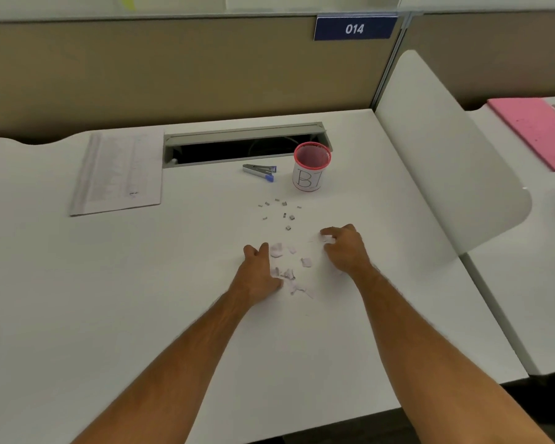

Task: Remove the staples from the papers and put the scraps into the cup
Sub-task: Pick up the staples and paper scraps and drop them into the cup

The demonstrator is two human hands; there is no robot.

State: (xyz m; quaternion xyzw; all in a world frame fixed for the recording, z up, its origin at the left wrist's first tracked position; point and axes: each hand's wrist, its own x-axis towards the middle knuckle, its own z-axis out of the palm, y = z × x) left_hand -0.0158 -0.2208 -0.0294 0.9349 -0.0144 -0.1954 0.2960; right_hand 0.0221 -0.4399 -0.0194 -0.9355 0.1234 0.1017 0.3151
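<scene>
1. Head view: both hands rest on the white table (pixel 141 283), on either side of the paper scraps (pixel 290 267).
2. The left hand (pixel 258 277) lies on its edge beside the scraps, fingers straight and together, touching some pieces.
3. The right hand (pixel 345 248) has its fingers curled over one scrap; whether it pinches the scrap I cannot tell.
4. The staples (pixel 281 213) lie scattered between the scraps and the cup (pixel 311 168).
5. The staple remover (pixel 260 172) lies just left of the cup.
6. The papers (pixel 117 174) lie far left.
</scene>
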